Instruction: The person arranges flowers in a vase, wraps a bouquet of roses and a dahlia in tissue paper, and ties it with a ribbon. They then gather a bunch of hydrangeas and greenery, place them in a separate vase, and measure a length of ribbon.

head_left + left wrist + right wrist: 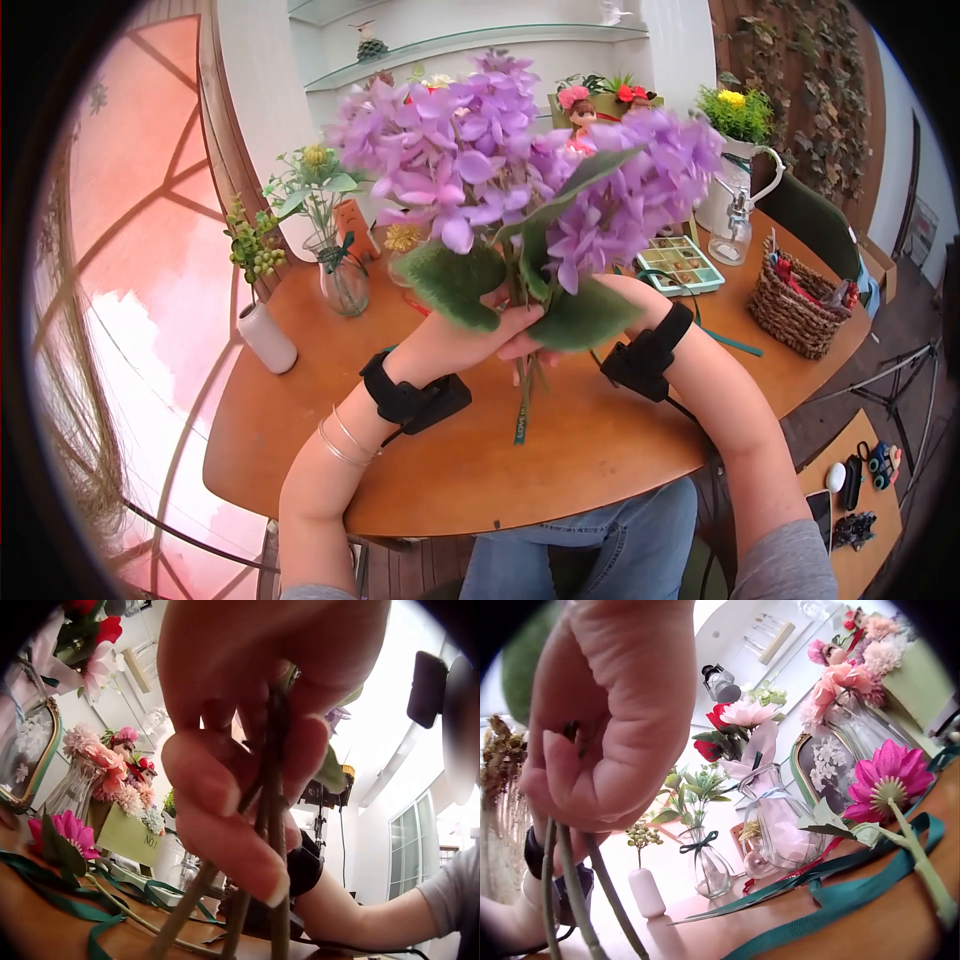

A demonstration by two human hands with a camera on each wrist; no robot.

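A bunch of purple hydrangeas [470, 160] with broad green leaves [455, 285] stands upright above the table. My left hand [460, 340] grips its stems just under the leaves. In the left wrist view, curled fingers [202, 780] close round several stems [274, 825], whose lower ends hang below. My right hand [622, 712] also holds the stems, close against the left; in the head view a leaf hides most of it. A dark green ribbon [832, 915] and a magenta flower [885, 784] on a green stem lie on the table past the hands.
The wooden table [430, 480] holds a white vase [267, 338], a glass vase [345, 285] with greenery, a compartment box [685, 265], a glass jar [730, 243] and a woven basket [800, 305]. A white pitcher [735, 185] with yellow flowers stands at the back right.
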